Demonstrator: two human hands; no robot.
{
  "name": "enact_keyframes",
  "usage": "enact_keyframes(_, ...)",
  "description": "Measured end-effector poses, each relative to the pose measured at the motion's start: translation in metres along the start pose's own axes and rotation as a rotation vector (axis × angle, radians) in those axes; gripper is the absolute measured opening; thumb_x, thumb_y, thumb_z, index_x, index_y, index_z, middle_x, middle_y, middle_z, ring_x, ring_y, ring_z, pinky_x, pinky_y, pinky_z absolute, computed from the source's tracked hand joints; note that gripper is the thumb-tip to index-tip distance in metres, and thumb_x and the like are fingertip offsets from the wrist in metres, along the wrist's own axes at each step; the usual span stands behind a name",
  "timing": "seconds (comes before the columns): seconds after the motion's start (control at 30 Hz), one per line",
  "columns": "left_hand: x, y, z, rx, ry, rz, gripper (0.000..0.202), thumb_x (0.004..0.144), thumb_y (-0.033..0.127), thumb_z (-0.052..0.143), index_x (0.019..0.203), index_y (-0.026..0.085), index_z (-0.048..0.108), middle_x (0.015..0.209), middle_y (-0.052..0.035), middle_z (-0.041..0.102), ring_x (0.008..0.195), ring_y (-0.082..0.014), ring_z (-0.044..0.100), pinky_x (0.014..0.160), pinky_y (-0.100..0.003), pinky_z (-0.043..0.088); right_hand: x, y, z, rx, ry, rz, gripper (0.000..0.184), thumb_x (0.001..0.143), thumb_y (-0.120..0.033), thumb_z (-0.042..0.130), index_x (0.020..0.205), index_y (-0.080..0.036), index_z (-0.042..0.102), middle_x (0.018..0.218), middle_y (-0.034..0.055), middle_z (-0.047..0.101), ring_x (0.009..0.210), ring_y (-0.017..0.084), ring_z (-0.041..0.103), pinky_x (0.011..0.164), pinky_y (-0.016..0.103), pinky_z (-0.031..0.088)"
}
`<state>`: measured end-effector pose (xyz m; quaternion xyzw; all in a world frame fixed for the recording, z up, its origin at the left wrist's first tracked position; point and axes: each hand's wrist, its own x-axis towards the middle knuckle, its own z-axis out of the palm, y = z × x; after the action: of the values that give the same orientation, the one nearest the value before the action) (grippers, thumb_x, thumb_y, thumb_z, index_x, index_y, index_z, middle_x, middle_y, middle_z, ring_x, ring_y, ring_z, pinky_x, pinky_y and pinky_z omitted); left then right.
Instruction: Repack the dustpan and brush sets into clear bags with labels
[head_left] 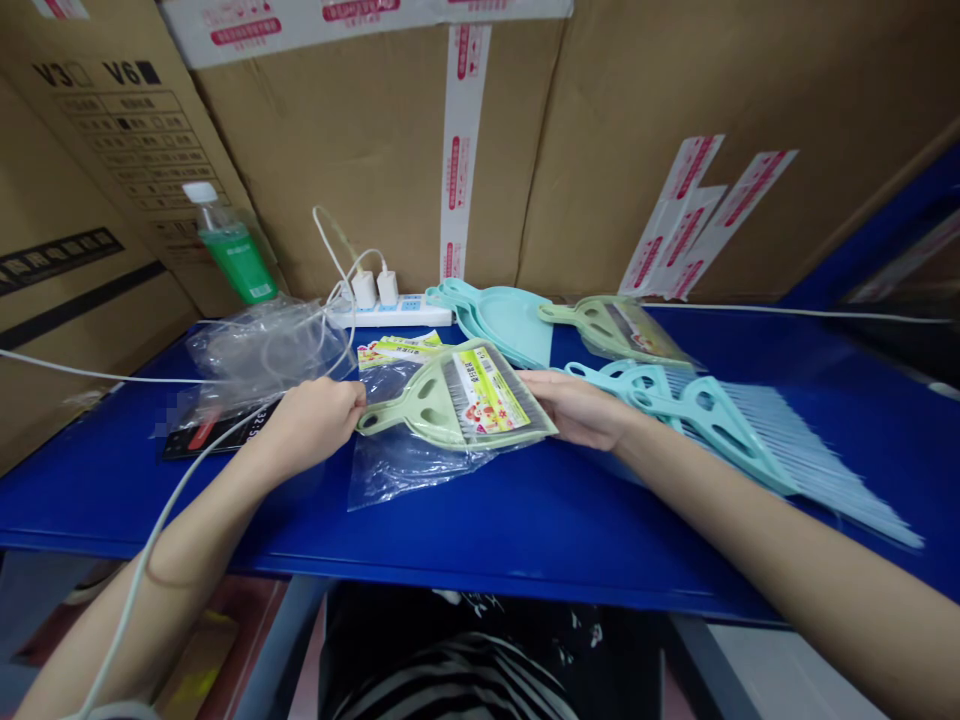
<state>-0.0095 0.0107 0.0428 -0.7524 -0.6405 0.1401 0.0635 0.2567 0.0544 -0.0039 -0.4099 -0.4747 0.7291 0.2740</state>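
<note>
One clear bottle with a green label is at ten o'clock from the green dustpan, white cap uppermost. Between nine and ten, crumpled plastic bags partly cover a black device. At nine o'clock, the left hand has its fingers pressed together, pinching the tip of the dustpan's handle; whether it grips plastic too is hidden. A white power strip runs at eleven, with bright cards before it. The green dustpan sits centrally between both hands, a brush and printed label across its pan, a clear bag showing at six. Light-blue dustpans overlap at one o'clock. At three, the right hand reaches behind the pan's wide edge; its fingertips are hidden, so I cannot tell whether they pinch. Another green dustpan lies at two; light-blue brushes lie farther out at three.
</note>
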Motion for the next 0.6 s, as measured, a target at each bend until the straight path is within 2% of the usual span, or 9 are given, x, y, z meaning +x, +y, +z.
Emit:
enact_keyframes(0.13,-0.001,0.000,0.000,0.006,-0.018,-0.014,0.032,0.087,0.023,0.033,0.086,0.021,0.065,0.087,-0.0091,0.075,0.084,-0.0277,0.070,0.069,-0.032,0.049,0.000,-0.001,-0.002,0.017,0.045,0.006,0.029,0.099,-0.024,0.041,0.113,-0.016,0.065,0.090,0.0077,0.075,0.075,0.013,0.070,0.072,0.026,0.056)
enact_keyframes(0.2,-0.001,0.000,0.000,0.007,-0.020,-0.015,0.031,0.087,0.023,0.033,0.086,0.020,0.065,0.089,-0.0093,0.075,0.085,-0.0279,0.070,0.070,-0.033,0.049,0.000,0.000,-0.004,0.006,0.027,0.003,0.029,0.100,-0.024,0.039,0.107,-0.015,0.067,0.086,0.0075,0.074,0.071,0.013,0.069,0.069,0.026,0.056)
enact_keyframes(0.4,-0.001,0.000,-0.002,0.027,-0.015,-0.039,0.029,0.088,0.023,0.034,0.085,0.021,0.063,0.088,-0.0089,0.074,0.084,-0.0265,0.070,0.068,-0.031,0.048,0.001,0.004,-0.010,-0.030,-0.066,-0.004,0.018,0.094,-0.026,0.054,0.103,-0.018,0.068,0.089,0.0062,0.074,0.076,0.014,0.069,0.080,0.031,0.056)
enact_keyframes(0.6,-0.003,0.001,-0.004,0.034,-0.021,-0.060,0.031,0.088,0.023,0.033,0.088,0.020,0.064,0.088,-0.0108,0.074,0.083,-0.0292,0.070,0.068,-0.033,0.049,0.002,0.002,-0.012,-0.055,-0.045,0.020,0.011,0.092,-0.023,0.058,0.094,-0.018,0.067,0.084,0.0043,0.073,0.071,0.011,0.066,0.069,0.023,0.055)
